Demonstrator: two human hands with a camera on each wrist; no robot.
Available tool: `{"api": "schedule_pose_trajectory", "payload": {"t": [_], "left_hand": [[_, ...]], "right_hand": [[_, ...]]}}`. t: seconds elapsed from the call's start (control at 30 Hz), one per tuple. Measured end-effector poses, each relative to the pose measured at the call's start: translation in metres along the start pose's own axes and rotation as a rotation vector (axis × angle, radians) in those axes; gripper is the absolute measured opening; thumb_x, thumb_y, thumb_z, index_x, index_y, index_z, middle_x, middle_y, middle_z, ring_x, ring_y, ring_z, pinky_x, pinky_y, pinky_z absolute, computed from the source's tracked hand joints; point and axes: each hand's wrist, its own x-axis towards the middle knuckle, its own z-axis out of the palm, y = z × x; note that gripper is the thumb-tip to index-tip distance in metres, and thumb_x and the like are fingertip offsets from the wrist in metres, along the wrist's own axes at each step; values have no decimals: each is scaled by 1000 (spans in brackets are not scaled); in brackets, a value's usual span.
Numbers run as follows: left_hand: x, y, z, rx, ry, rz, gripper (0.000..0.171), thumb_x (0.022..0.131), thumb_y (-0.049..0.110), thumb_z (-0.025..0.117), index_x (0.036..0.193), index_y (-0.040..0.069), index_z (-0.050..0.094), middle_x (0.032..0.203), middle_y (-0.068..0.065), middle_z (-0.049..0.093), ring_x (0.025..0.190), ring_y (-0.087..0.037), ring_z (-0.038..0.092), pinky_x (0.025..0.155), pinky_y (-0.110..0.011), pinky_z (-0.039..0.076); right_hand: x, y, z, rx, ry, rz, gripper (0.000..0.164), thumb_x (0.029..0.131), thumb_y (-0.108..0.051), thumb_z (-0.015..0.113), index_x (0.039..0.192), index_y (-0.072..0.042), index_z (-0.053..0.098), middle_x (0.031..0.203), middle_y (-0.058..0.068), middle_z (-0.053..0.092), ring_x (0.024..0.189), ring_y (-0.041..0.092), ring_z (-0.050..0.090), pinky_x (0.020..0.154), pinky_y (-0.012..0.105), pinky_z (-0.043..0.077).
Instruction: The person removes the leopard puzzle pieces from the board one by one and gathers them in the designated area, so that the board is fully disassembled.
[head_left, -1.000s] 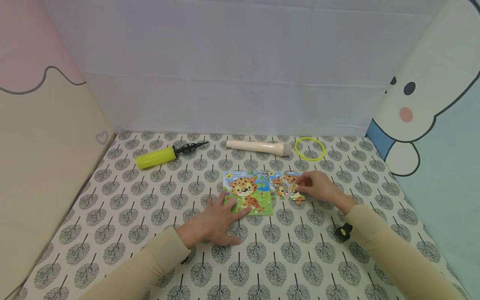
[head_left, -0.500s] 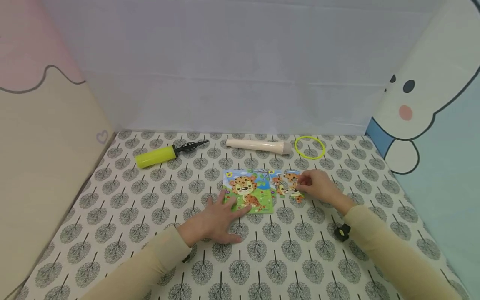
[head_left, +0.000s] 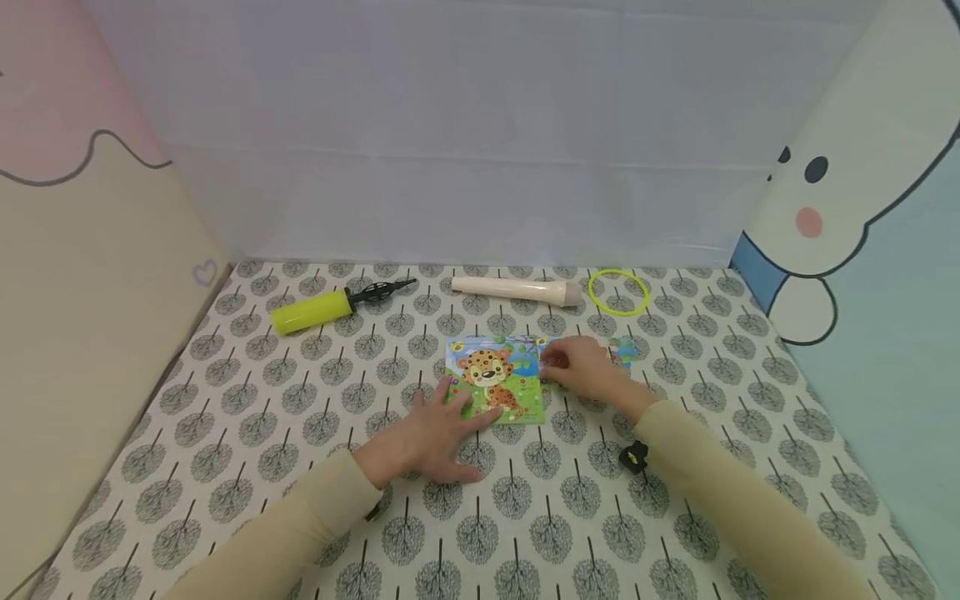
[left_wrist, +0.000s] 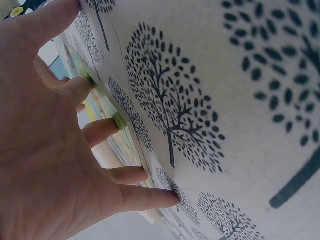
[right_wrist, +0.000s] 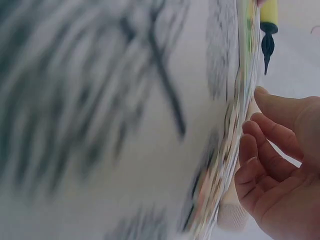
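Observation:
A puzzle board (head_left: 491, 375) with a spotted leopard cub picture lies flat on the patterned tablecloth. My left hand (head_left: 431, 442) spreads its fingers, their tips resting on the board's lower-left part; the left wrist view shows fingertips at the green edge of the board (left_wrist: 121, 121). Right of the board lie jigsaw pieces (head_left: 621, 352) of a matching leopard picture, partly covered by my right hand (head_left: 588, 367). Its curled thumb and fingers come down on the left pieces, beside the board's right edge. Whether a piece is pinched between those fingertips I cannot tell.
Behind the board lies a white microphone-shaped stick (head_left: 517, 290) with a grey end. A yellow ring (head_left: 619, 314) is to its right. A yellow hand pump (head_left: 311, 312) with a black nozzle lies at the back left. Cloth walls (head_left: 480, 200) close in the table.
My right hand has moved left from the right-hand jigsaw pieces to those beside the board, uncovering a blue and green piece at the right. My left hand has stayed on the board.

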Motion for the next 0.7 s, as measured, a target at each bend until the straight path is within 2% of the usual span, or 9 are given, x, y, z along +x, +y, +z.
{"api": "schedule_pose_trajectory", "payload": {"t": [0.2, 0.37, 0.7], "left_hand": [[3, -2, -2, 12, 5, 1, 91, 78, 78, 49, 153, 39, 15, 150, -16, 24, 135, -53, 11, 94, -75, 25], [2, -3, -1, 8, 5, 1, 91, 77, 78, 50, 153, 39, 16, 150, -16, 25, 134, -53, 13, 93, -75, 26], [2, 0, -1, 10, -25, -10, 92, 77, 79, 48, 152, 41, 10, 154, -16, 18, 136, -52, 9, 95, -75, 22]], "right_hand": [[20, -21, 16, -95, -32, -54, 39, 83, -33, 75, 111, -6, 69, 99, 3, 66, 89, 18, 59, 81, 36, 49], [27, -34, 21, -149, -79, -54, 45, 83, -37, 75, 116, -7, 68, 104, 3, 65, 95, 20, 56, 87, 39, 47], [33, -37, 25, -89, -137, 7, 26, 86, -28, 72, 102, -8, 67, 93, -2, 62, 84, 13, 56, 78, 30, 50]]}}
